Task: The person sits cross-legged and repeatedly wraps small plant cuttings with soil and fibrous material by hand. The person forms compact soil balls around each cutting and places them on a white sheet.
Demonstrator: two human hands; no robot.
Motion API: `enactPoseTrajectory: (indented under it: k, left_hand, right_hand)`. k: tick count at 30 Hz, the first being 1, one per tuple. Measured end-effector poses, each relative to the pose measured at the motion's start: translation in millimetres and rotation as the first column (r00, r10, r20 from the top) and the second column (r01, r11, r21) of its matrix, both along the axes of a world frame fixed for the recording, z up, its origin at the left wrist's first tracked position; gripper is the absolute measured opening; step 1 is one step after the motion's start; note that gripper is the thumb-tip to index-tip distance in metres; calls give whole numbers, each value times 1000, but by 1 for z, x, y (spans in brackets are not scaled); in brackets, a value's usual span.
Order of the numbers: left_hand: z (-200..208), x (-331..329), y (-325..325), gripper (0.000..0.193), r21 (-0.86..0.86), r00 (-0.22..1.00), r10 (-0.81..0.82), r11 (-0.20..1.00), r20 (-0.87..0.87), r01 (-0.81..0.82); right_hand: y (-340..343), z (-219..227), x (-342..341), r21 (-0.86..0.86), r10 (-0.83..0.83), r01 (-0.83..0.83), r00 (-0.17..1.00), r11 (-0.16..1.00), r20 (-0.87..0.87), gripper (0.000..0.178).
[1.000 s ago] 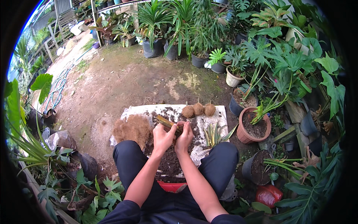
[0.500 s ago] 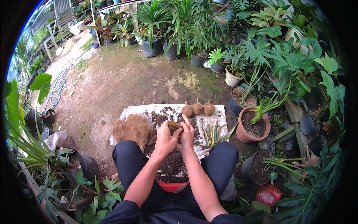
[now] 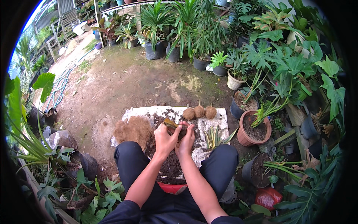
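Note:
Over a white sheet (image 3: 218, 127) strewn with dark soil (image 3: 170, 164), both my hands are closed around a small plant piece (image 3: 170, 123) with yellow-green leaves. My left hand (image 3: 164, 141) pinches it near the leaves, thumb pointing toward the other hand. Cupped against its lower end, my right hand (image 3: 185, 141) curls around a dark clump of soil (image 3: 182, 132). The fingers hide most of this lower part. Left of my hands lies a heap of brown fibre (image 3: 133, 131). Three round fibre balls (image 3: 199, 111) sit in a row at the sheet's far right. Striped leafy cuttings (image 3: 214, 137) lie near my right knee.
A red object (image 3: 172, 187) shows between my legs. Potted plants line the far side and the right, among them a terracotta-coloured pot (image 3: 246, 138) beside the sheet. A blue hose (image 3: 57, 87) lies coiled on the ground at left.
My right hand's fingers, stretched upward before, have curled in around the clump. The leaves now stand out more above my left hand. The whole view has shifted slightly.

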State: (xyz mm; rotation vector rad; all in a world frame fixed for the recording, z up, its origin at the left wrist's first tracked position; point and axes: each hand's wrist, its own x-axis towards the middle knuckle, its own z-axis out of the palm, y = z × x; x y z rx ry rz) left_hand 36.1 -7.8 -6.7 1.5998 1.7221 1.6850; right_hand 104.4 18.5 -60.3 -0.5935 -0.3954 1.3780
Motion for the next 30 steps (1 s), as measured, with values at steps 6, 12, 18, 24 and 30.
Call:
enactPoseTrajectory:
  k: [6,12,18,24,30]
  left_hand:
    - [-7,8,-6,28,-103,996,-87,991,-24,84]
    - [-7,12,-13,30,-66,980,-119,992,-160,110]
    - [7,-4,-11,23,-90,974,-25,996,-226,5]
    - [5,-6,-8,19,-31,982,-122,992,-147,119]
    - [4,-8,-8,19,-80,957,-235,971,-168,225]
  right_hand:
    - [5,-4,6,66,-176,164,878,984,445,42]
    - [13,-6,17,-65,-36,62,935,996,352,47]
    - [8,14,19,-23,393,-394,918,919,-51,66]
    - [12,13,20,-215,427,-431,902,876,-68,48]
    - [12,-3,20,-211,398,-388,917,897,7,36]
